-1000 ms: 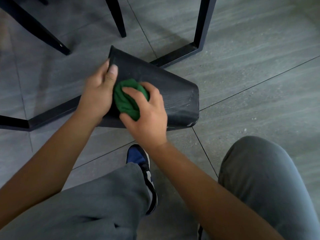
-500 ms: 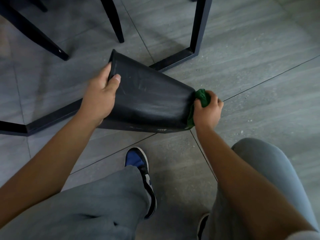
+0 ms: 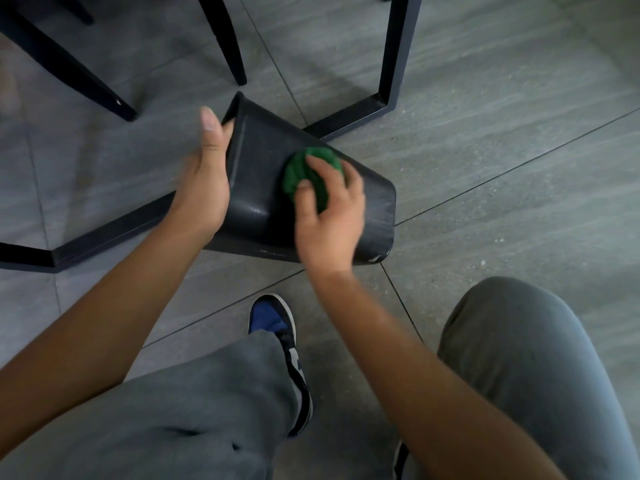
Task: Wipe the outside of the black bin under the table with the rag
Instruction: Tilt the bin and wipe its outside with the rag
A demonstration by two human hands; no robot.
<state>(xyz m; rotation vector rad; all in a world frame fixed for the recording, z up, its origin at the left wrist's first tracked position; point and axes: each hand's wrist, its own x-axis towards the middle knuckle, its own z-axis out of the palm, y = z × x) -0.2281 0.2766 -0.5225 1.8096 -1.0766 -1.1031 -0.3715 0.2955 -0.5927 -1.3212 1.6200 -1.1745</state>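
- Left hand [image 3: 204, 188] is gripping the tipped bin [image 3: 263, 188] at its rim, nine o'clock side.
- Right hand [image 3: 329, 216] is pressing the soft rag [image 3: 298, 171], fingers curled over it.
- Bin is looking light, stiff, slick; the rim is probably the best hold.

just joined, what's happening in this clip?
A person crouched on a tiled floor is cleaning a black bin that lies tipped on its side by a black table frame. The left hand grips the bin's open rim to steady it. The right hand presses a bunched green rag against the bin's upper side wall, about midway along it.
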